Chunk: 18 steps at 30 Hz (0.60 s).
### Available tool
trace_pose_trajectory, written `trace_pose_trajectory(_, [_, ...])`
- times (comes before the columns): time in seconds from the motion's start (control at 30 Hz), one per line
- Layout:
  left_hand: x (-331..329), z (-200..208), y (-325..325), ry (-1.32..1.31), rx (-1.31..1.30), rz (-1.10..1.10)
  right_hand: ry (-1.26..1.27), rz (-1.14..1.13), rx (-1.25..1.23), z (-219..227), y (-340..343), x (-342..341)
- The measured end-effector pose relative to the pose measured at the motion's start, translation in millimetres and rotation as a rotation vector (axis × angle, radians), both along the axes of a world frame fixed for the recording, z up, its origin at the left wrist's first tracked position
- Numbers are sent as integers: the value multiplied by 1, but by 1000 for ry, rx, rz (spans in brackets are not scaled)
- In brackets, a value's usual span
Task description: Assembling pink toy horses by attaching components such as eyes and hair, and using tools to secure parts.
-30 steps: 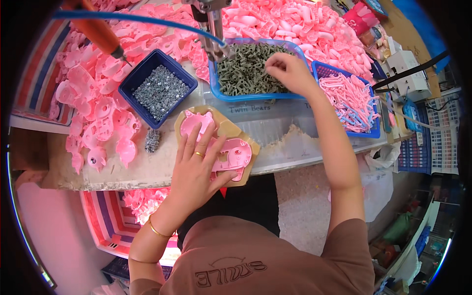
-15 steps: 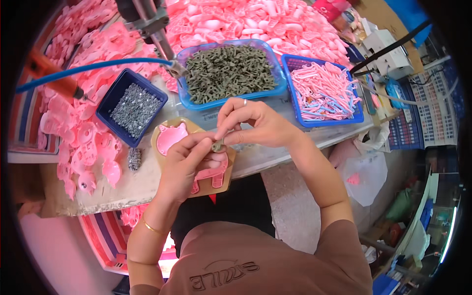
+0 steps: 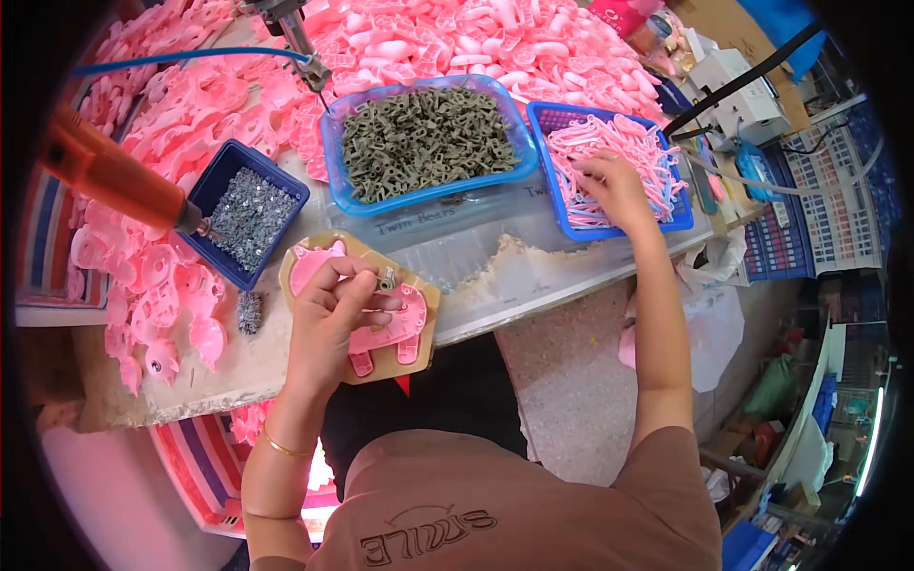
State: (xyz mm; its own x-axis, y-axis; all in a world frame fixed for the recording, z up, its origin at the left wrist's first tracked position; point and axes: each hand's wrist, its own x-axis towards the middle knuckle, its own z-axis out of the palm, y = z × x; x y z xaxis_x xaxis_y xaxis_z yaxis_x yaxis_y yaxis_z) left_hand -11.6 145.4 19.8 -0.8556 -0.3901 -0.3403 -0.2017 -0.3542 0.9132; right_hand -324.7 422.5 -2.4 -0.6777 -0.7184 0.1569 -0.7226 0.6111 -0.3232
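My left hand [image 3: 328,309] is raised over a tan fixture board [image 3: 428,328], pinching a small grey-green plastic part [image 3: 387,279] between thumb and fingertips. Beneath it, pink animal-shaped shell parts [image 3: 405,319] lie in the board, partly covered by the hand. My right hand [image 3: 619,190] reaches into a blue basket [image 3: 583,234] of thin pink and light-blue plastic sticks [image 3: 657,167]. Its fingers are bent together at the top of the pile; what they grip is hidden. A blue tub [image 3: 433,193] between the hands and the back of the bench holds many grey-green parts [image 3: 428,138].
A dark blue bin [image 3: 297,205] of small metal screws [image 3: 249,214] stands at left, below an orange power screwdriver [image 3: 124,171]. Pink shells [image 3: 157,305] cover the left side; more pink parts [image 3: 419,43] are heaped behind. A metal tool with a blue hose [image 3: 309,67] hangs above.
My right hand has left the grey-green part and moved right into the basket. My left hand keeps the part, slightly lower. The orange screwdriver appears nearer the screw bin as the view shifted.
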Motion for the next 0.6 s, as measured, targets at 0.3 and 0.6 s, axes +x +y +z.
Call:
trace_pose_trajectory(0.3, [2,-13,-3,43,-145,-59,-218,-138,-445,18,-6,-14])
trace_pose_trajectory(0.6, [-2,-8,-3,81,-211,-3,-790,393,-253,51,-109,157])
